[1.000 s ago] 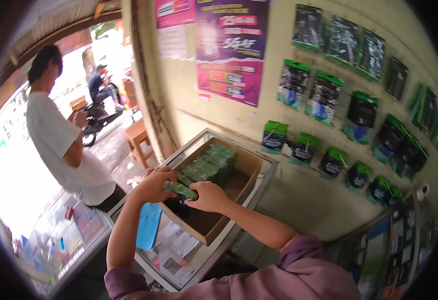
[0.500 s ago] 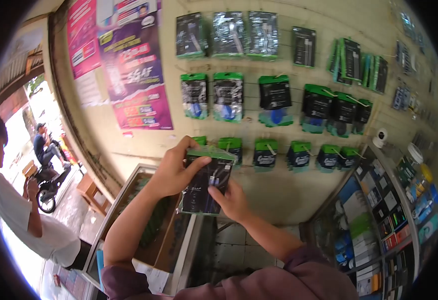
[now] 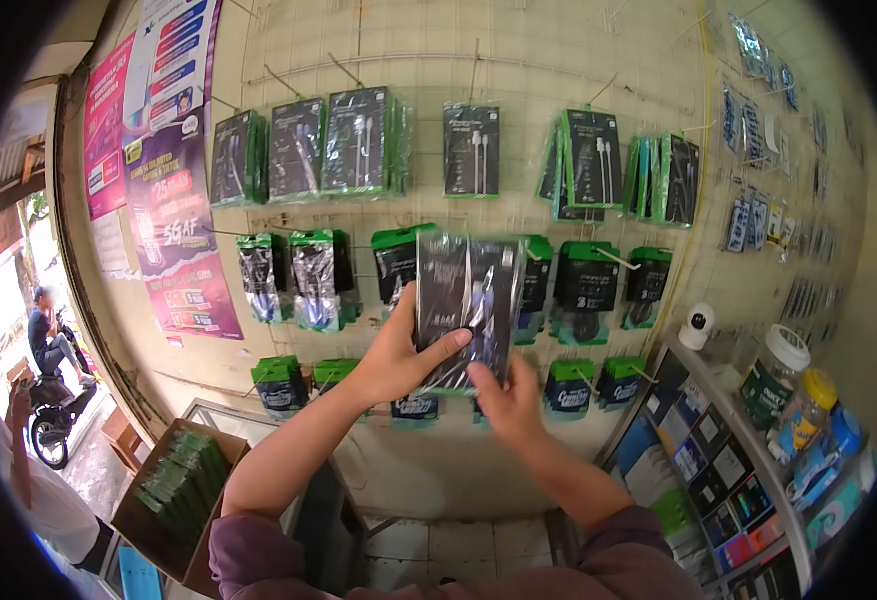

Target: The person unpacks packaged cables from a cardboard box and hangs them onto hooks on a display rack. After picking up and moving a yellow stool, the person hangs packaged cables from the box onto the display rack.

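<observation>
Fingers of my left hand [image 3: 399, 362] wrap the packet's [image 3: 469, 285] lower left edge, my right hand [image 3: 515, 402] pinching its bottom corner — held upright before the hanging packs [image 3: 586, 285]. Below, floor [image 3: 449, 545] room runs between carton [image 3: 215, 530] and shelving [image 3: 737, 420].

Held packet [image 3: 467, 285] was centre, left hand [image 3: 397, 358] on its left side, right hand [image 3: 509, 400] at its near right corner. Wall [image 3: 414, 70] with hung packs [image 3: 473, 150] was behind it, posters [image 3: 174, 215] far left. Box [image 3: 199, 565] sat near left, boxed packs [image 3: 181, 480] inside. Cabinet [image 3: 781, 482] stood right, camera [image 3: 697, 326] and jars [image 3: 774, 375] on top. Motorbike [image 3: 51, 425] was far left, outside.
</observation>
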The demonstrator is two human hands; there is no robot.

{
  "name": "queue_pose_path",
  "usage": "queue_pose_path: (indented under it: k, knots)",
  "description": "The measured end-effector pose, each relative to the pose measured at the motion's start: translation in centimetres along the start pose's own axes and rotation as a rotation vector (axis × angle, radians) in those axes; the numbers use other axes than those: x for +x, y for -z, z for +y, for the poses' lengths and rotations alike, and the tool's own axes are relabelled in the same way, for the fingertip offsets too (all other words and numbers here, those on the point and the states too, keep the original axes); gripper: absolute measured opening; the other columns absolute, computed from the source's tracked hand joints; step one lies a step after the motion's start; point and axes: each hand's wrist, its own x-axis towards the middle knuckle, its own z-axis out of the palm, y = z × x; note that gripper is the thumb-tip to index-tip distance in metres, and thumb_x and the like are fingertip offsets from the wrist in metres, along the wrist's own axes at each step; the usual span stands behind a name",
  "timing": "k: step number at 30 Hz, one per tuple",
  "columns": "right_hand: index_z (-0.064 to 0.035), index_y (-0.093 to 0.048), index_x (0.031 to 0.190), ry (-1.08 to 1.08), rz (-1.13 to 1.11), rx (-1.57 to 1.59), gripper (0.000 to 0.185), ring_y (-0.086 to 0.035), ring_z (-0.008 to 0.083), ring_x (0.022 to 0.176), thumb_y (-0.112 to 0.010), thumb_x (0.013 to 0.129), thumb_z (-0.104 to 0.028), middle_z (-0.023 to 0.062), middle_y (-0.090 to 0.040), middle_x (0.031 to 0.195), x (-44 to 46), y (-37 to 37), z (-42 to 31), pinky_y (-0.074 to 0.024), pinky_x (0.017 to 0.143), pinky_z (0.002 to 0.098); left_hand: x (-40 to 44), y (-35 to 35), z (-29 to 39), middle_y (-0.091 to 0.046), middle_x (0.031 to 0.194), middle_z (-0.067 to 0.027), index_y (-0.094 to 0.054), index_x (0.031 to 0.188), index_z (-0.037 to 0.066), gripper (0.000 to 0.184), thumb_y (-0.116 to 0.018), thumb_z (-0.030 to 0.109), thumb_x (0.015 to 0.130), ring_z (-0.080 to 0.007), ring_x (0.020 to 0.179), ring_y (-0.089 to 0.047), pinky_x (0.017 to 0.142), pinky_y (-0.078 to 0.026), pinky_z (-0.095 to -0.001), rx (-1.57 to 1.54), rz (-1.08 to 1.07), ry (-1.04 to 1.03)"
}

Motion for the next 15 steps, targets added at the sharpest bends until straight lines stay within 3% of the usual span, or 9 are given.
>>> queue_pose_path:
  k: [5,7,10,15]
  knots:
    - [-0.0015,-0.06,0.103,0.136,-0.047,-0.089,0.02,-0.047,0.0006,0.068,-0.064,0.092,-0.018,-0.0041,-0.057,0.078,7.9,4.2,-4.1,-0.0373,0.057,0.0197,4.2,-2.3,-0.7,-0.045,0.134,-0.0179,-0.003,0.149,0.01,0.085,-0.06,-0.005,0.087,-0.0251,0.125,-0.045,0.104,-0.036,-0.0414,-0.231,0.018,-0.132]
    - [-0.0013,-0.061,0.1,0.144,-0.049,-0.155,0.023,-0.046,0.0016,0.065,-0.065,0.092,-0.022,-0.0039,-0.056,0.073,10.8,4.8,-5.4,-0.0362,0.056,0.0205,6.5,-2.9,-0.2,-0.047,0.132,-0.0174,-0.002,0.15,0.015,0.085,-0.057,-0.005,0.089,-0.0234,0.12,-0.049,0.1,-0.041,-0.0396,-0.245,0.096,-0.311]
    - [-0.0009,-0.063,0.095,0.216,-0.044,-0.209,0.027,-0.045,0.0031,0.06,-0.065,0.092,-0.027,-0.0032,-0.055,0.067,14.9,4.6,-6.7,-0.0355,0.053,0.0221,9.3,-1.7,1.6,-0.047,0.131,-0.0175,-0.002,0.151,0.021,0.082,-0.054,-0.002,0.092,-0.021,0.112,-0.054,0.089,-0.049,-0.035,-0.019,0.157,-0.212]
    - [-0.0003,-0.063,0.092,0.339,-0.033,-0.225,0.031,-0.044,0.0046,0.058,-0.064,0.092,-0.031,-0.0016,-0.055,0.066,20.0,3.4,-7.7,-0.0351,0.052,0.0235,13.5,0.4,2.5,-0.049,0.127,-0.0185,-0.001,0.151,0.022,0.076,-0.051,0.006,0.096,-0.0198,0.096,-0.063,0.07,-0.055,-0.0313,0.083,0.187,-0.25]
